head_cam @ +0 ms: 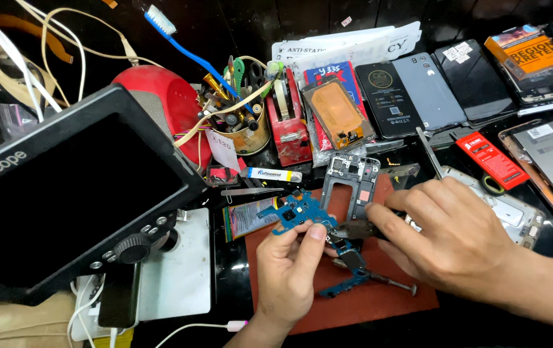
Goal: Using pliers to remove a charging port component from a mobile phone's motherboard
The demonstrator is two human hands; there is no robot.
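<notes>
Fingers of your left hand (287, 265) pinch the blue board (301, 211) at frame centre while your right hand (447, 238) grips a dark part (356, 229) against it, so steady both before prying.

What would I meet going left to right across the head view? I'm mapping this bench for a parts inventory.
Microscope screen → red dome → tool cup → tape dispenser → phone frame → grey phone → red packet → orange box.

head-worn view, angled down, close over workbench (354, 309)
</notes>
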